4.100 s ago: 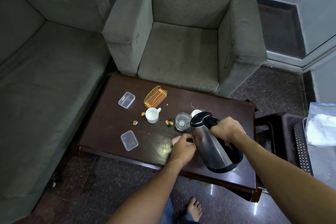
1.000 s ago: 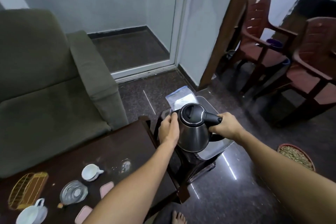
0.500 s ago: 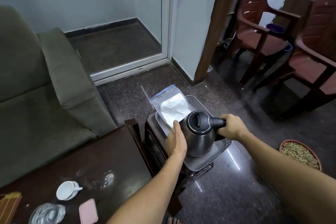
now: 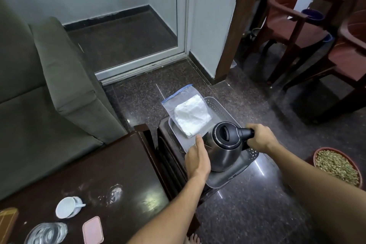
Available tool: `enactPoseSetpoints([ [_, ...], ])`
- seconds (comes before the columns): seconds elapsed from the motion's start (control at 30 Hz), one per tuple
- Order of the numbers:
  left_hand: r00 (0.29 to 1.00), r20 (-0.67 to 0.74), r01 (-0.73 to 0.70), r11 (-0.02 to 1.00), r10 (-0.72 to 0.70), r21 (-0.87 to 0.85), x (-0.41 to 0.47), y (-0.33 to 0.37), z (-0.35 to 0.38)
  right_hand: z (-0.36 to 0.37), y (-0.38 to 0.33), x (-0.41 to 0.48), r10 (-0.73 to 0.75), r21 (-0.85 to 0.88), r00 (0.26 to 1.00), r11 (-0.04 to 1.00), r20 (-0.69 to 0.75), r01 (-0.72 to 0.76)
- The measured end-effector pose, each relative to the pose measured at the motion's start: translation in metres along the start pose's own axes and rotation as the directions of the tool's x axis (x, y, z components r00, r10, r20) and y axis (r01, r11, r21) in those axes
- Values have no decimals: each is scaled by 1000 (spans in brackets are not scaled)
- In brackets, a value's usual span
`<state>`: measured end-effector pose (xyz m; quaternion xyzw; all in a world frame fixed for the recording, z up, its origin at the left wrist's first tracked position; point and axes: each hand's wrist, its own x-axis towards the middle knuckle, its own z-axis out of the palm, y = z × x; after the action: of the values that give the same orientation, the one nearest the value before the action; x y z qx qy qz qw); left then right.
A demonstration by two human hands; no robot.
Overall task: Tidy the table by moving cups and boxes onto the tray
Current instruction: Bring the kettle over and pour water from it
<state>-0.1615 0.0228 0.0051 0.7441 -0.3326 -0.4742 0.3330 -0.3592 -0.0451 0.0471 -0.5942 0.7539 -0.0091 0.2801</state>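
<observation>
Green sofa [image 4: 49, 85] fills the left side. Dark wooden surface [image 4: 111, 172] at lower left, just in front of it. Two red plastic chairs [image 4: 297, 25] top right, well apart from the rest. Grey tray [image 4: 227, 181] sits on a small dark stand just beside the surface's right end. Steel kettle [image 4: 223, 150] with black lid is upright on the tray's near half; cannot tell if its base is fully set down. Clear zip bag [image 4: 190, 113] with white contents lies on the tray's far half, overhanging the rim. Bowl of greenish seeds [image 4: 336, 166] on the floor at right. Right hand [image 4: 259, 137] is clamped round the kettle's black handle. Left hand [image 4: 198, 159] lies flat against the kettle's side, fingers apart and straight where visible. White cup [image 4: 66, 207], glass [image 4: 46, 233] and pink box [image 4: 93, 230] are on the surface, near its front edge, well apart from the tray.
</observation>
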Motion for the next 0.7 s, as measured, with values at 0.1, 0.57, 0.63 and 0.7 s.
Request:
enactPoseSetpoints([
  [0.1, 999, 16, -45, 999, 44, 24, 5, -4, -3, 1, 5, 4, 3, 4, 1000, 1000, 8, -3],
  [0.57, 994, -97, -40, 991, 53, 128, 120, 29, -33, -60, -56, 61, -149, -226, 985, 960, 84, 165],
  [0.63, 989, -117, -61, 974, 88, 219, 146, 34, -34, -52, -78, 65, -253, -178, 967, 951, 28, 254],
  [0.7, 976, -191, -48, 962, 102, 270, 171, 38, -36, -38, -97, 64, -340, -188, 940, 922, 22, 338],
])
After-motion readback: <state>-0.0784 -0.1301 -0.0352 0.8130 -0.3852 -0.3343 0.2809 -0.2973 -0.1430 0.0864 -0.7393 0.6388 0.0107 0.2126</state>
